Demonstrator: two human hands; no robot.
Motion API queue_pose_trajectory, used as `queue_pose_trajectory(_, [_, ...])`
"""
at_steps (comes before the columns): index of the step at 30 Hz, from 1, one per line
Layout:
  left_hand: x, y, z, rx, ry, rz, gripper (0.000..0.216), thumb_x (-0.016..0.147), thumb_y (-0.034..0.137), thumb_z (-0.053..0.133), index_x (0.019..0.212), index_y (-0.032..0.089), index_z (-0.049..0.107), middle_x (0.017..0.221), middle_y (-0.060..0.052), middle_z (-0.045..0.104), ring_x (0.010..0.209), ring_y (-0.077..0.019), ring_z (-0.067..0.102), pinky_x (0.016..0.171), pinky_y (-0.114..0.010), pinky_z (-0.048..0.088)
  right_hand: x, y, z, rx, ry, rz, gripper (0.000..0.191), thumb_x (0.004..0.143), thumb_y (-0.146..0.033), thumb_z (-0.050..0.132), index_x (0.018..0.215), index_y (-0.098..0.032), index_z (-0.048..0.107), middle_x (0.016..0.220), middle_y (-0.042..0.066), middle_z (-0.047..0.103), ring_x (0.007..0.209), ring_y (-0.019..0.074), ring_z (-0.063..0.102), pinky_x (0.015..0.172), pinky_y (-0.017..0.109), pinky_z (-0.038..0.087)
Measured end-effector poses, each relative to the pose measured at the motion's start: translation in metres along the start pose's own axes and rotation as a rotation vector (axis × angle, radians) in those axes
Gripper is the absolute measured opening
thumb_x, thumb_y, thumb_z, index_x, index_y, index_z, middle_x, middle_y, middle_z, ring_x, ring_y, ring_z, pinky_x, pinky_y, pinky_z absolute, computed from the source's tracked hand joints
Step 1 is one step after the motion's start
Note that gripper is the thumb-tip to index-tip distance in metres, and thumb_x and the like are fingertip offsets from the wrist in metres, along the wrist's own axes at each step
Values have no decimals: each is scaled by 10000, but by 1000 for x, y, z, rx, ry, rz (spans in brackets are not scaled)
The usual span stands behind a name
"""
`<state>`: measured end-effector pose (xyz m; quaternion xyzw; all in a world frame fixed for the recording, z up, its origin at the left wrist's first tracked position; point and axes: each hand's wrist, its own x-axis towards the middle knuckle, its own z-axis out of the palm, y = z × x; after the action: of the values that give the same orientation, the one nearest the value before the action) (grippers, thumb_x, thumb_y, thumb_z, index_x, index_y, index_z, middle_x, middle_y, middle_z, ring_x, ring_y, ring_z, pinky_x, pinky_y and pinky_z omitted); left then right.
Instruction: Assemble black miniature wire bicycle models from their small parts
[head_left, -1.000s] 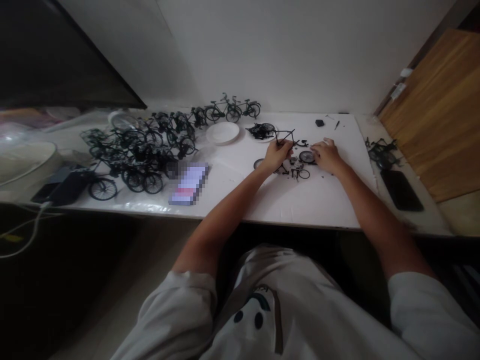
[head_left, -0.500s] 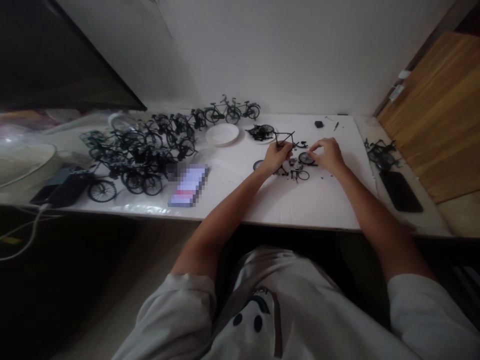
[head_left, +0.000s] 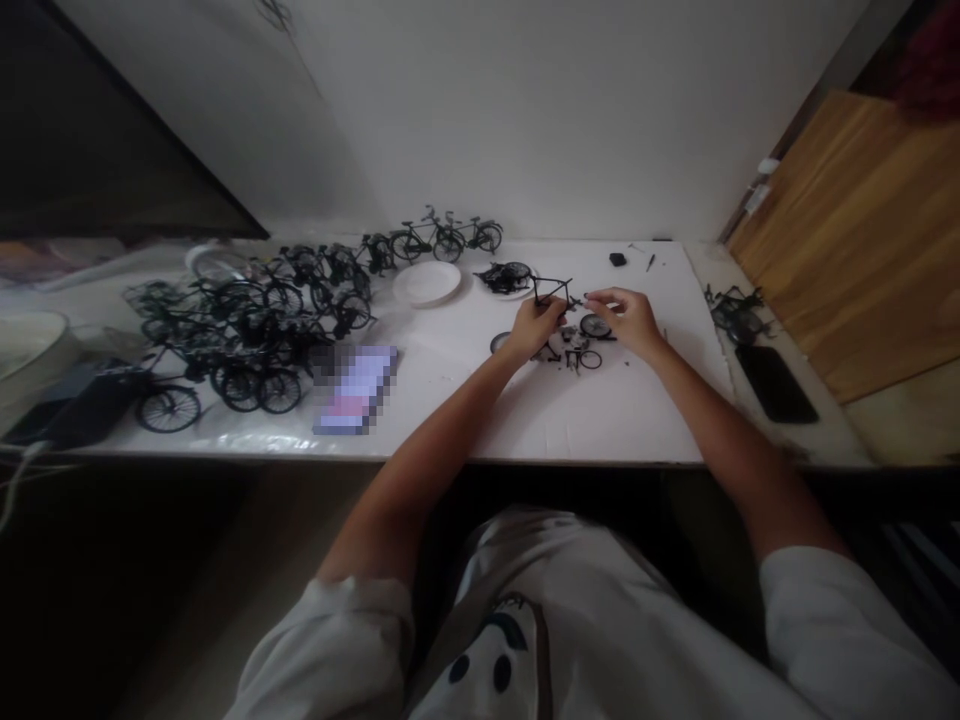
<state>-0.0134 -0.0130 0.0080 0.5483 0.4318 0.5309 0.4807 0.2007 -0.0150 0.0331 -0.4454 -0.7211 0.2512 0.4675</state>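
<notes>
Left hand [head_left: 537, 326] pinches the thin black miniature bicycle frame [head_left: 553, 290]; right hand [head_left: 631, 318], grip unclear, has moved nearer it.

Dim, greyish light falls over everything, most of it gathering on the white tabletop [head_left: 420, 350] around the white plate [head_left: 427, 290]. Behind the plate, the wall [head_left: 525, 120] fades toward shadow at its left. Glare streaks the tabletop's near edge, forward and left of the plate; a phone screen [head_left: 356, 390] there glows pale beneath blocky pixelation. Left of the plate, the bicycles [head_left: 247, 335] merge into murk. Right of it, small loose parts [head_left: 576, 343] look soft. Wide-angle stretching warps the outer edges.
</notes>
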Motion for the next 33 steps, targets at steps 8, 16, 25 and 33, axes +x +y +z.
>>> queue_pose_trajectory(8, [-4, 3, -2, 39, -23, 40, 242, 934, 364, 659, 831, 158, 734, 663, 1, 653, 532, -78, 491, 532, -231, 359, -4, 2, 7, 166, -100, -34, 427, 971, -604, 751, 1159, -235, 854, 1094, 94, 876, 1084, 267, 810, 892, 386, 591])
queue_pose_trajectory(16, [-6, 7, 1, -2, -30, 59, 193, 929, 333, 694, 832, 170, 728, 665, 4, 655, 547, -77, 506, 544, -212, 393, -2, 9, 10, 194, -88, 11, 510, 916, -676, 781, 1171, -241, 855, 1166, 100, 866, 1122, 285, 800, 948, 419, 608])
queue_pose_trajectory(25, [-5, 3, -2, 67, -46, 132, 191, 965, 313, 687, 864, 162, 746, 744, -12, 686, 685, -103, 609, 648, -204, 472, -4, 6, 10, 175, -85, -5, 548, 897, -726, 787, 1161, -254, 879, 1204, 104, 860, 1153, 299, 796, 946, 424, 618])
queue_pose_trajectory(33, [-6, 12, 0, 30, -8, 135, 152, 1008, 240, 625, 1031, 157, 750, 772, -8, 679, 658, -102, 592, 646, -219, 456, -6, 0, 11, 308, -79, 103, 513, 792, -674, 905, 1123, -282, 904, 1187, 72, 867, 1168, 289, 781, 978, 417, 618])
